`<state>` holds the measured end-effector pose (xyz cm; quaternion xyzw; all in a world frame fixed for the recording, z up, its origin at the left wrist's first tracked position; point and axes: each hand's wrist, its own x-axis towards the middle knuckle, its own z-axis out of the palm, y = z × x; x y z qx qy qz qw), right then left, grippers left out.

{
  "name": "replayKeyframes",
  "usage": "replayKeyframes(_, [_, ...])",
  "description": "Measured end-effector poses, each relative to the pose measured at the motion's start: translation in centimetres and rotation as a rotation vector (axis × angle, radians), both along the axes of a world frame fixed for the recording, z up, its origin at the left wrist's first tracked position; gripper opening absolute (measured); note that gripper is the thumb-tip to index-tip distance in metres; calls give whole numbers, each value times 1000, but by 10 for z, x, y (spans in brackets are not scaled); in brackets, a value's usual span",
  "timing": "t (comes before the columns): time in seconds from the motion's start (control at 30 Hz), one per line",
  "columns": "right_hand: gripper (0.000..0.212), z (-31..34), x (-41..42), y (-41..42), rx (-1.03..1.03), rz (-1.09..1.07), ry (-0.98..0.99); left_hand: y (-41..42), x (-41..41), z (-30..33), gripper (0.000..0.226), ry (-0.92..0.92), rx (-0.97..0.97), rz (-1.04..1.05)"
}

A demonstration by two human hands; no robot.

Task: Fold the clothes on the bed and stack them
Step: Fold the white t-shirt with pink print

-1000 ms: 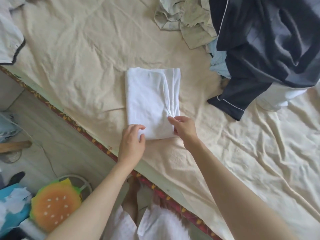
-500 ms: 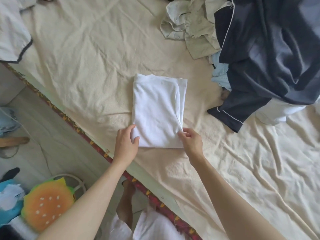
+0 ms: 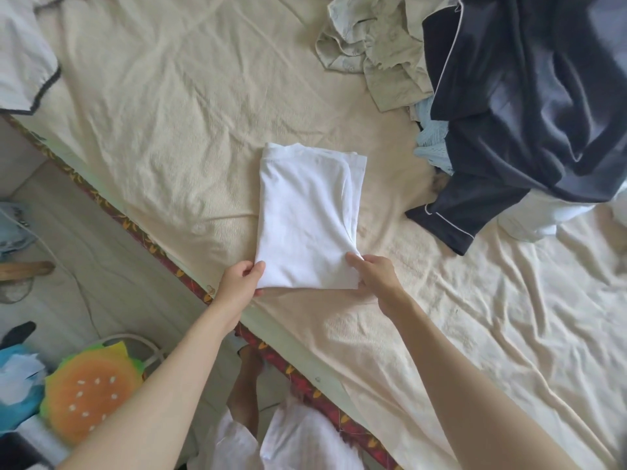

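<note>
- Head view: since half a second ago the hands have barely shifted; both stay at the near corners of the folded white shirt [image 3: 305,218].
- Left hand [image 3: 237,283], at 7 o'clock of the shirt: grip pinching its corner.
- Right hand [image 3: 375,276], at 5 o'clock: grip pinching the other corner.
- The shirt lies flat mid-bed [image 3: 163,123]; a clothes pile [image 3: 526,96] sits at 2 o'clock.

Both forearms are bare to the elbow, with no sleeves, watch or rings on the left hand [image 3: 237,283] or right hand [image 3: 375,278]. Below them, a loose white cotton garment [image 3: 295,442] covers the legs.
</note>
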<state>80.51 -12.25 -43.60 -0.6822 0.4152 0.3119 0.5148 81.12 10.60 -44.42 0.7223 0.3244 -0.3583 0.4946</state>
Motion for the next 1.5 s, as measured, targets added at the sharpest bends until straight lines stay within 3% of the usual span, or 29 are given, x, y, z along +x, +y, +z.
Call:
replayKeyframes(0.1, [20,11,-15,2,54,-97,9,9,-12,12,34,94,-53,14])
replayKeyframes(0.3, [34,39,-57,11,138,-301,118,21,-37,48,17,216,-100,104])
replayKeyframes(0.4, [20,52,-59,14,169,-385,90,20,-35,62,14,221,-98,125])
replayKeyframes(0.67, [11,70,-7,9,194,-524,-33,4,30,81,10,189,-126,205])
replayKeyframes(0.83, [30,57,44,1,382,-683,-179,-21,89,72,23,95,-151,291])
replayKeyframes(0.9, [38,48,52,2,223,-450,-313,-28,99,62,30,0,-2,231])
replayKeyframes(1.0, [40,30,43,12,-302,282,-573,-28,84,42,33,-347,513,-319])
replayKeyframes(1.1, [43,9,38,24,-551,730,-728,-33,66,27,45,-691,606,-811])
replayKeyframes(1.17, [44,-5,41,28,-618,848,-678,-38,66,11,51,-691,548,-993])
replayKeyframes(1.37, [52,-40,38,16,-626,1056,-454,-33,70,-32,56,-350,624,-1250])
replayKeyframes(1.43, [52,-37,42,17,-561,1004,-484,-33,76,-30,57,-305,561,-1231])
replayKeyframes(1.5, [50,-28,43,20,-476,821,-583,-35,78,-20,57,-404,460,-1094])
